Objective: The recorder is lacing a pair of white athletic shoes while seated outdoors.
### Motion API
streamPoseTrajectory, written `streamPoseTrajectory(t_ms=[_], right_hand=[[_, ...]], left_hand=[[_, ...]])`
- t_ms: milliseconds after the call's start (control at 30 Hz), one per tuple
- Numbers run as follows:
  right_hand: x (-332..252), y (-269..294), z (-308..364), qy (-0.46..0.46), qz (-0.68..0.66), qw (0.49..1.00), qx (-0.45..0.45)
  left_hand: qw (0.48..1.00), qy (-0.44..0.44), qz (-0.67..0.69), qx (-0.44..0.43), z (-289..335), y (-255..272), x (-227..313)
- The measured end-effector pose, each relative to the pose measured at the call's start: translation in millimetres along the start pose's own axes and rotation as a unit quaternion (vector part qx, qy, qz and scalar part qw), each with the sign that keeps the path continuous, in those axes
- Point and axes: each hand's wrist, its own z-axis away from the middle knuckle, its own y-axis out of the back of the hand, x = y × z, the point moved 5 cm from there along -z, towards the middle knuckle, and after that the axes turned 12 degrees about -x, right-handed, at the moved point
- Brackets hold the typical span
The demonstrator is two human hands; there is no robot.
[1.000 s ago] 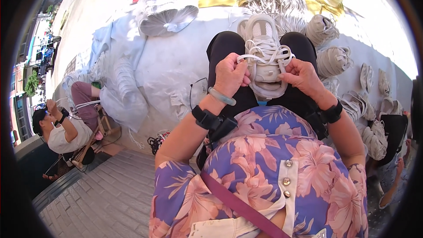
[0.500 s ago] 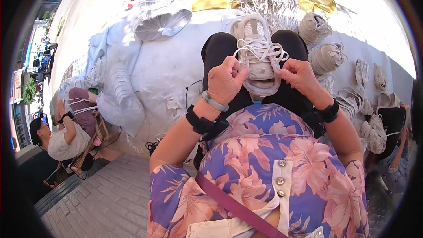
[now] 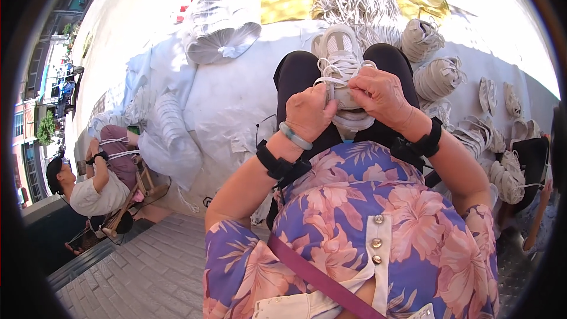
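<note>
The pale shoe (image 3: 345, 99) rests between the knees (image 3: 297, 72), its white lace (image 3: 338, 65) already crossing the front; loops beside the left hand (image 3: 310, 108) and right hand (image 3: 381, 93) look unfinished. Whether either hand's fingers grip lace, I cannot tell.

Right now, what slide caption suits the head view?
Both hands at the laces of a pale sneaker between black-clad knees.

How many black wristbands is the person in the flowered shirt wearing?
2: a black band behind the left hand and pale bangle, another band behind the right hand. More could be hidden under the short sleeves.
</note>
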Motion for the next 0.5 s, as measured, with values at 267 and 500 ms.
streamPoseTrajectory(t_ms=[267, 500], right_hand=[[-11.0, -35.7, -18.9, 0.069, 0.152, 0.984, -0.067], [-18.0, -46.4, -24.1, 0.080, 0.273, 0.955, -0.085]], left_hand=[[0.994, -0.004, 0.108, 0.023, -0.7, -2.8, -2.9], [0.969, 0.083, 0.230, 0.025, 1.0, -7.9, -16.0]])
